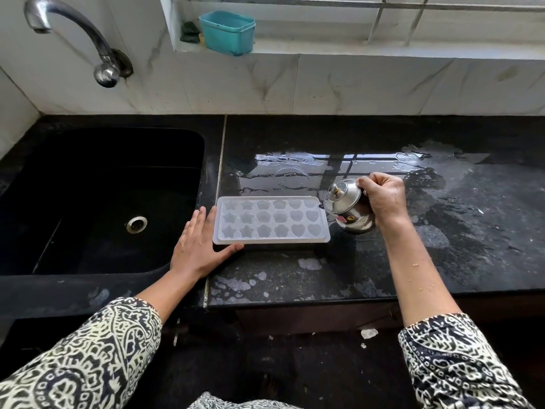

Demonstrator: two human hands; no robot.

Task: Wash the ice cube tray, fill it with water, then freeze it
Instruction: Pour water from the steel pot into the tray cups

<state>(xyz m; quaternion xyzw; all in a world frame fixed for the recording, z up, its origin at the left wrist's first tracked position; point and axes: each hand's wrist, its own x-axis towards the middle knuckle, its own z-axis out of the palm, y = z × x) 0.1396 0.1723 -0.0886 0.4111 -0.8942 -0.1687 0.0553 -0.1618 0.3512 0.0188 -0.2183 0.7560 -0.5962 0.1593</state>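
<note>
- The left hand [197, 246] lies flat on the countertop [442, 255], fingers straight against the left end of the ice cube tray [271, 220] and thumb along its near edge. It braces the tray and grips nothing.
- The right hand [383, 196] is curled tight round the handle side of a small steel kettle [349, 208], which is tipped leftward, its lidded top leaning towards the tray's right end.
- The tray sits on the counter just right of the sink [118, 149], between the two hands, open side up. Its long axis runs left to right, roughly along the counter's front edge. There are three rows of six cells, with star shapes at the left end and hearts at the right.
- Judging by this, the filling step is in hand, with the kettle serving as the pourer. No stream shows, and I cannot tell whether any cell holds water.
- The next move calls for a slow, steady tilt over the right-hand cells, then working leftward while the left hand stops the light tray sliding on the wet stone.
- Beyond the tray, a broad puddle shines on the counter.
- Farther off, the tap [73, 33] arches over the sink, and a teal tub [227, 32] stands on the window sill.
</note>
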